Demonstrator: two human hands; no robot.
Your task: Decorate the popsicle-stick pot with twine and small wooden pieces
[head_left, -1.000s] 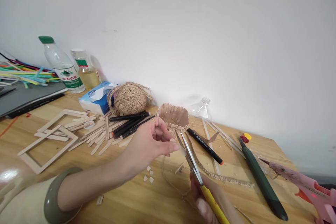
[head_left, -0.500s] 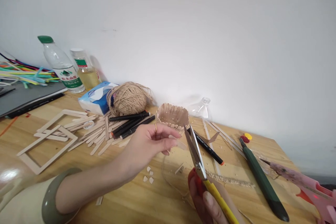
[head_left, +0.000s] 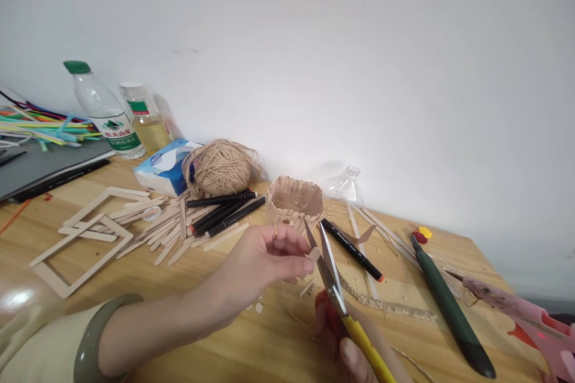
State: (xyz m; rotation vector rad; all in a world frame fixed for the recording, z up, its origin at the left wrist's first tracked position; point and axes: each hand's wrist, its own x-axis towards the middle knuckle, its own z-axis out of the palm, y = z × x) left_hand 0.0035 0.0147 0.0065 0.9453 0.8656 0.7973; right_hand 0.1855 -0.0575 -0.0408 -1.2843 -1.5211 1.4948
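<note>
Pipe cleaners in bright colours lie well to the left of and beyond the left hand, on a wooden bench against a white wall. Nearer that hand, also on its left, flat wooden frames overlap. Behind them stand a bottle with a green cap and a jar of yellowish liquid; then come a blue-and-white tissue pack, loose wooden sticks, a ball of twine and several black markers. Small pale bits lie just below the left hand. Its thumb and fingers are pinched together on a pale chip, held at the parted blades of yellow-handled scissors; whether metal touches it is unclear. A small basket sits just beyond the left hand. The right hand is wrapped around the scissors' handles. Beyond and right of it are another black marker and a braided cord. Farther right of that hand lie a dark green cutter and a pink glue gun.
</note>
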